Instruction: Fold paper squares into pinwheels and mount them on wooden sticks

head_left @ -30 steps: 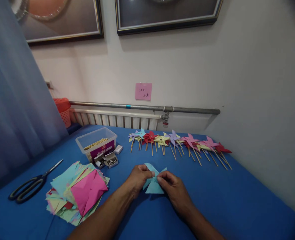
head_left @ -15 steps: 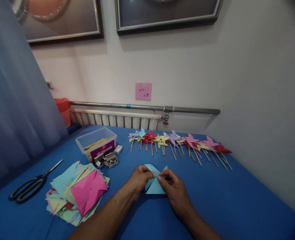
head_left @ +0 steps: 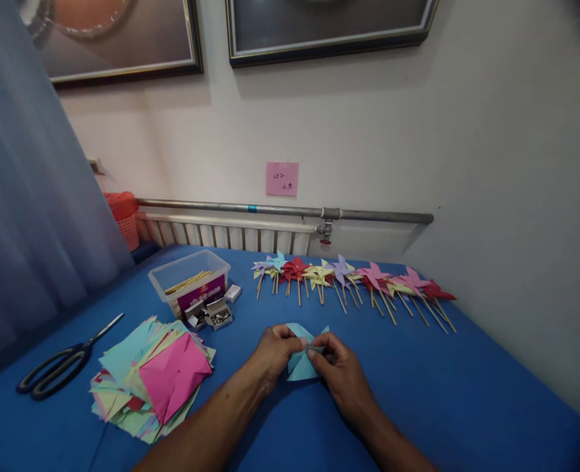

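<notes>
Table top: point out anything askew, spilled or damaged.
Nothing is spilled or broken. The coloured paper stack is fanned out untidily, sheets at different angles. The pinwheels overlap in a loose row. The left hand and right hand pinch a light blue paper piece.

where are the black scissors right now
In the head view, the black-handled metal scissors lie flat on the blue tablecloth at the far left, just left of the stack of coloured paper squares and well away from both hands.
</notes>
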`<state>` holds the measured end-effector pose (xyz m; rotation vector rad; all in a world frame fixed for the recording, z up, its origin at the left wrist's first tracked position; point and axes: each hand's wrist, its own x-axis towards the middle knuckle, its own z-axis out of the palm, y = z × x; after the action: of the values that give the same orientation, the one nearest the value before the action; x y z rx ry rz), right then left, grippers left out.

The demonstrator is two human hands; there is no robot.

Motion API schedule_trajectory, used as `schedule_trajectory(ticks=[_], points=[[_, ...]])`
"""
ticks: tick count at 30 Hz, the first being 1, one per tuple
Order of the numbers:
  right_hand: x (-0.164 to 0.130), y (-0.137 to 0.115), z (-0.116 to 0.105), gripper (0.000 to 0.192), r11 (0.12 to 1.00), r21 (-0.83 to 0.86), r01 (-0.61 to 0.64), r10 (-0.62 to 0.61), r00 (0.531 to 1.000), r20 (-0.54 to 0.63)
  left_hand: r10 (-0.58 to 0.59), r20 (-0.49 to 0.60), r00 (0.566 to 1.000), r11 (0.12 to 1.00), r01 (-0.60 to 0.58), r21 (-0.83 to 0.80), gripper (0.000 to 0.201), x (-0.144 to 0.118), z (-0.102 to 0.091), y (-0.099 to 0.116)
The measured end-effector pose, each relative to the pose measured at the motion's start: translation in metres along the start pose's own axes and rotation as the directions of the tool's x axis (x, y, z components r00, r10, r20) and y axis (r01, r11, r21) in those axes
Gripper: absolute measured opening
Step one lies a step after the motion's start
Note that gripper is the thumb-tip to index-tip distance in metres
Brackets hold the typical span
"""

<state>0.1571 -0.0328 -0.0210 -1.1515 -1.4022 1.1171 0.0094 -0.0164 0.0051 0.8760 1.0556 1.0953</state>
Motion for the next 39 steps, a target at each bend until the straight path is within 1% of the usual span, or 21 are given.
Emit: schedule_trajectory(ticks=[7, 12, 16, 20, 24, 26, 28, 30, 31, 33, 37, 39], points=[[0.001, 0.003, 0.000, 0.021, 0.999, -0.043, -0.002, 0.001, 1.000, -0.010, 0.009, 0.010, 1.000, 1.000, -0.009, 0.023, 0.029, 0.002, -0.001, -0.004], [0.002, 0.003, 0.001, 0.021, 0.999, -0.042, -0.017, 0.017, 1.000, -0.010, 0.002, 0.035, 0.999, 0.999, -0.003, 0.038, 0.030, 0.001, -0.002, -0.002], [0.002, 0.002, 0.001, 0.022, 0.998, -0.052, -0.026, 0.026, 1.000, -0.009, -0.006, 0.015, 1.000, 0.998, 0.005, 0.069, 0.028, 0.001, -0.002, -0.002], [0.002, 0.003, 0.001, 0.024, 0.999, -0.037, -0.034, 0.034, 0.999, 0.011, -0.001, -0.023, 1.000, 0.993, 0.003, 0.114, 0.024, 0.006, -0.003, -0.008], [0.001, 0.003, 0.001, 0.021, 0.999, -0.032, -0.018, 0.019, 1.000, 0.003, -0.015, -0.001, 1.000, 0.990, 0.015, 0.141, 0.021, 0.010, -0.005, -0.012], [0.001, 0.002, 0.001, 0.025, 1.000, -0.024, -0.016, 0.015, 1.000, -0.002, -0.018, -0.009, 1.000, 0.992, 0.018, 0.126, 0.021, 0.010, -0.005, -0.012], [-0.001, 0.000, 0.002, 0.034, 1.000, 0.007, -0.006, 0.006, 1.000, 0.012, -0.019, -0.036, 0.999, 0.994, 0.022, 0.105, 0.019, 0.009, -0.005, -0.010], [-0.002, -0.001, 0.002, 0.046, 1.000, 0.025, 0.017, -0.018, 0.999, 0.032, -0.015, -0.031, 0.999, 0.997, 0.017, 0.069, 0.016, 0.008, -0.004, -0.008], [-0.003, -0.002, 0.002, 0.051, 0.999, 0.014, 0.033, -0.033, 0.999, 0.039, -0.014, -0.026, 1.000, 0.999, 0.015, 0.043, 0.016, 0.008, -0.003, -0.006], [-0.005, -0.004, 0.001, 0.056, 0.994, -0.073, 0.076, -0.072, 0.996, 0.054, -0.012, -0.038, 0.999, 1.000, 0.012, -0.017, 0.017, 0.008, -0.003, -0.005], [-0.010, -0.008, 0.002, 0.053, 0.930, -0.284, 0.233, -0.205, 0.971, 0.125, -0.024, -0.176, 0.984, 0.995, 0.006, -0.103, 0.015, 0.009, -0.005, -0.004], [-0.012, -0.010, 0.003, 0.048, 0.896, -0.347, 0.278, -0.243, 0.959, 0.144, -0.028, -0.196, 0.980, 0.992, 0.003, -0.129, 0.017, 0.009, -0.006, -0.004]])
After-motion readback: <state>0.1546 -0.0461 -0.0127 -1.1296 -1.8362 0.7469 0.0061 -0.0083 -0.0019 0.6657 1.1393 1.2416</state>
